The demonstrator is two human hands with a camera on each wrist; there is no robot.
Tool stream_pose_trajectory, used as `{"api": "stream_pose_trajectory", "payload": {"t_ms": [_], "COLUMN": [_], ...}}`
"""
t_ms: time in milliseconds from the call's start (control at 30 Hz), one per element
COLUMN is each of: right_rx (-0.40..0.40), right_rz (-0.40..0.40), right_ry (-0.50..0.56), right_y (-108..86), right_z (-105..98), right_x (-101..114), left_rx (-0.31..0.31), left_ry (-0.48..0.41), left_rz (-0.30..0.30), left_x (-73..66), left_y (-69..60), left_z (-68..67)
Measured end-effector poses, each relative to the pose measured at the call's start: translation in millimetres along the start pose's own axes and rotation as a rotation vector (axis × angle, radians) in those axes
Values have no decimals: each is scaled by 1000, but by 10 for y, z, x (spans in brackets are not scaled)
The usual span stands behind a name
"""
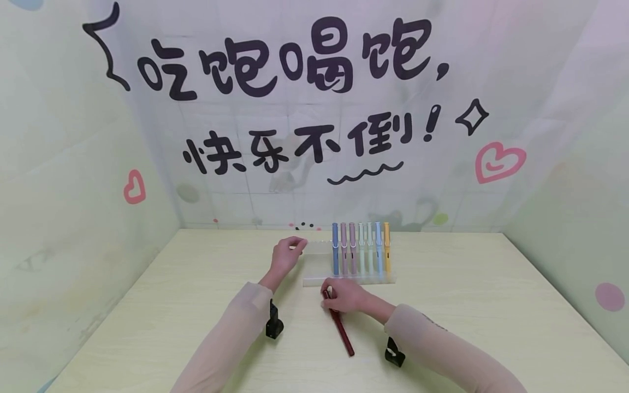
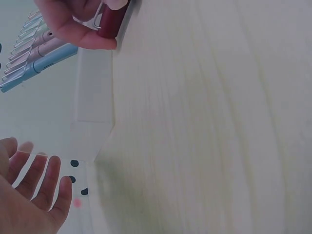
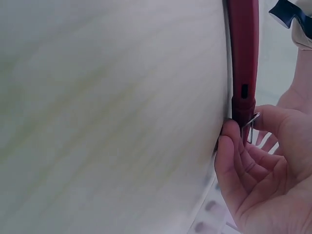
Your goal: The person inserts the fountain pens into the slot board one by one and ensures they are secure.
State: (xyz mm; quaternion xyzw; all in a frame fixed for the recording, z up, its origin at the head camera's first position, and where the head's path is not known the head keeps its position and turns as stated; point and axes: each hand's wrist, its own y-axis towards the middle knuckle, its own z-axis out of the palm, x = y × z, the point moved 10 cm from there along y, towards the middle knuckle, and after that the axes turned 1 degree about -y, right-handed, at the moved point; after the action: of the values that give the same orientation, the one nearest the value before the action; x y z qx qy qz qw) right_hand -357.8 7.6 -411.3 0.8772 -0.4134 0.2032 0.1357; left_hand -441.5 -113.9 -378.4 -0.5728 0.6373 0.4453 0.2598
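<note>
A clear pen stand [image 1: 316,281] stands upright on the table, with several capped pens [image 1: 352,248] in a row across its right part. My left hand [image 1: 286,256] is at the stand's upper left corner, its thumb and index finger pinching the edge. In the left wrist view, the other fingers of the left hand [image 2: 36,190] spread out beside the clear panel. Just in front of the stand, my right hand [image 1: 344,295] pinches a dark red fountain pen [image 1: 342,331] by its capped, clip end. The pen's other end points toward me, along the tabletop.
The pale wooden table [image 1: 196,305] is bounded by a printed cloth backdrop [image 1: 314,202] behind and by cloth sides. Black wrist cameras [image 1: 274,327] hang below both sleeves.
</note>
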Motion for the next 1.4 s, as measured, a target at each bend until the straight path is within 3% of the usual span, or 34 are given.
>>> {"api": "stream_pose_trajectory", "payload": {"t_ms": [233, 400, 533, 1033, 1400], "right_rx": [-10, 37, 32, -23, -129], "right_rz": [85, 166, 175, 119, 147], "right_ry": [84, 277, 382, 393, 349], "right_y": [-13, -32, -43, -16, 30], "right_z": [-84, -89, -119, -237, -415], "right_x": [-128, -244, -271, -241, -307], "left_rx": [-4, -9, -7, -6, -3], "left_ry": [-7, -11, -3, -5, -4], "left_rz": [-7, -4, 0, -3, -5], "left_x": [-1, -5, -1, -4, -4], "left_y": [-4, -10, -7, -13, -12], "left_z": [-3, -3, -1, 2, -2]}}
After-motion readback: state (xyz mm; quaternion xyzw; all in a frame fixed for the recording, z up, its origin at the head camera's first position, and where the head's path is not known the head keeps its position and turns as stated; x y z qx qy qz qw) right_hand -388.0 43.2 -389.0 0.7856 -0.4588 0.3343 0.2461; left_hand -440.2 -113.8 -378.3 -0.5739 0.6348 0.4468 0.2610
